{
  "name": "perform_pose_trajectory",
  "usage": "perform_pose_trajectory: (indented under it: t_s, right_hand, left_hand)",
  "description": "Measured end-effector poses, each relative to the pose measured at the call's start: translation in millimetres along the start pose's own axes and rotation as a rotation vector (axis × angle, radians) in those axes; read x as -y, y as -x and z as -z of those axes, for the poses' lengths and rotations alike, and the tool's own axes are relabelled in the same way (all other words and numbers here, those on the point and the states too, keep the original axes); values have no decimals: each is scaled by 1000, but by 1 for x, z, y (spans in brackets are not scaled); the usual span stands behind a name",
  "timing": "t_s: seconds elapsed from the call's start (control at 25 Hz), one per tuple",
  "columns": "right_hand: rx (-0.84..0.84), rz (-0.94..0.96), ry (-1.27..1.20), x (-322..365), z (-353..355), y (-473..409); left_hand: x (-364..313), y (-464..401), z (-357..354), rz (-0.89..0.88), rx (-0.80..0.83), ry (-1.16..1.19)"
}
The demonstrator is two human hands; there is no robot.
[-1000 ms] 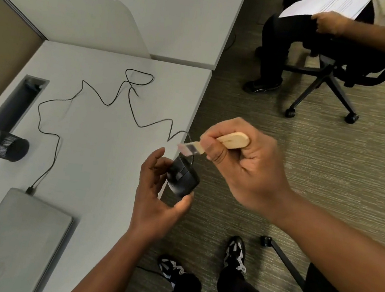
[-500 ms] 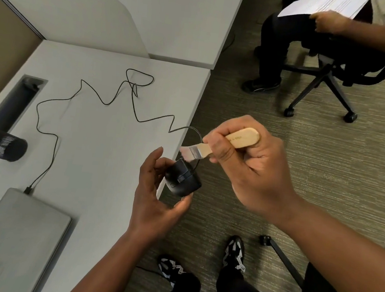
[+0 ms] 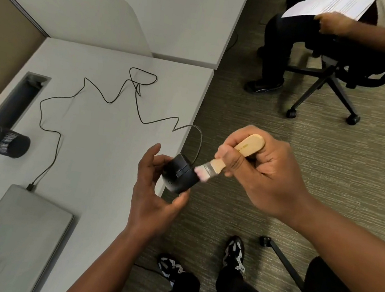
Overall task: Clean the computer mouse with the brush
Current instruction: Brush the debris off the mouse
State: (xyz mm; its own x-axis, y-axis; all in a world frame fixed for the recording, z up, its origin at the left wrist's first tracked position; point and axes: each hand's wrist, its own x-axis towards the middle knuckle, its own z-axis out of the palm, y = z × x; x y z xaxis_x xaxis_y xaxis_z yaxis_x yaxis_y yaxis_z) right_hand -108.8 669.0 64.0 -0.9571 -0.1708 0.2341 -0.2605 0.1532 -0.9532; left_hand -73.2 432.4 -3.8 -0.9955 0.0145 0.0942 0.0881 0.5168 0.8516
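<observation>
My left hand (image 3: 152, 197) holds a black computer mouse (image 3: 179, 173) between thumb and fingers, just off the right edge of the grey desk (image 3: 94, 132). The mouse's thin black cable (image 3: 108, 102) snakes back across the desk to a plug at the closed laptop (image 3: 10, 239). My right hand (image 3: 264, 173) grips the wooden handle of a small paint brush (image 3: 229, 158). Its pale bristles touch the right side of the mouse.
A black mesh pen cup (image 3: 4, 141) lies on its side by the desk's cable slot (image 3: 11, 108). A white divider panel (image 3: 76, 15) stands at the back. Another person sits on an office chair (image 3: 330, 73) at the upper right, holding papers. My shoes (image 3: 235, 253) are on the carpet below.
The brush has swept from above the mouse's top down to its right side, with my right hand swinging down and right. The mouse turned slightly in my left hand.
</observation>
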Motion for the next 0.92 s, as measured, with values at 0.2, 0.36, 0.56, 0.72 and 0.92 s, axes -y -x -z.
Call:
perform_pose_trajectory:
  t_s: [0.2,0.36,0.56,0.72,0.92]
  right_hand:
    - [5,63,-6,0,-12,-6]
    - [120,-6,-1,-4,2,2]
    - [149,-35,87,-8,10,4]
    - [61,-25,-24,-4,11,0]
    - [235,-119,-64,-11,7,3]
  left_hand:
    - [-5,-1,1,-5,31,-37]
    - [-8,2,1,1,39,-51]
    - [-6,-2,5,34,12,-94]
    - [-6,0,5,54,43,-120]
    - [-5,1,5,43,46,-128]
